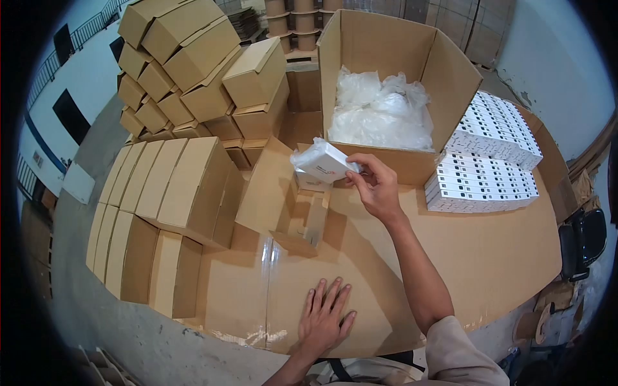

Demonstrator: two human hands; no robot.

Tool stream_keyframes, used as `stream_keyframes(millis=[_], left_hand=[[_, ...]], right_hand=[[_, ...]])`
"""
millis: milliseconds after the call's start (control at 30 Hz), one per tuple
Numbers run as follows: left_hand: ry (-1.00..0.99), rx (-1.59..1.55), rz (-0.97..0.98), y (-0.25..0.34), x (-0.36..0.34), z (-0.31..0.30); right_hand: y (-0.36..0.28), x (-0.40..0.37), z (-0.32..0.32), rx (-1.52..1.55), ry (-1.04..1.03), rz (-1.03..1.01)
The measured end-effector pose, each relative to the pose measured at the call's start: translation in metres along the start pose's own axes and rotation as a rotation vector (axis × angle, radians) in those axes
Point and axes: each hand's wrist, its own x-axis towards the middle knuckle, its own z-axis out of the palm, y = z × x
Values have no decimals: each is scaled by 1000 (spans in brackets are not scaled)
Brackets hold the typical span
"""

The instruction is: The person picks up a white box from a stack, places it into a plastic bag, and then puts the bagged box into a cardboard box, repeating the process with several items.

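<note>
My right hand [378, 188] pinches a small white box [328, 163] by its right end, thumb against fingers. Clear plastic wrapping shows at the box's far left end. The box is held tilted over an open brown carton [264, 199] whose flap leans out to the left. Inside that carton, at its far end, another white box [311, 181] is partly hidden beneath the held one. My left hand [325, 320] lies flat on the cardboard-covered table [380, 283], fingers spread, touching nothing else.
Brown cartons [177, 183] stand in rows on the left, with more cartons [193, 58] piled behind them. A big open box [386, 157] of clear plastic bags [380, 116] stands at the back. Stacked white boxes [483, 183] sit at the right. A black chair [582, 241] is beyond the right edge.
</note>
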Motion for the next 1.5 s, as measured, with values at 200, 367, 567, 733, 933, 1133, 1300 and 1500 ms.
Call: stream_keyframes(millis=[200,367,567,733,933,1133,1300,1500], left_hand=[[-16,-39,-10,-2,2,-2],[-5,-55,-12,-2,4,-2],[25,-81,-2,-3,4,-4],[29,-93,2,-5,5,-4],[36,-98,4,-6,5,-3],[35,-94,-2,-4,6,-4],[33,-57,-11,-1,8,-5],[29,-27,-7,3,24,5]], right_hand=[[-2,11,9,-140,-141,12],[1,18,11,-316,-224,-103],[1,24,23,-543,-300,-180],[12,24,30,-626,-346,-151],[30,24,38,-702,-383,-132],[32,24,40,-756,-405,-57],[34,24,44,-731,-409,-11],[59,21,46,-676,-386,-14]])
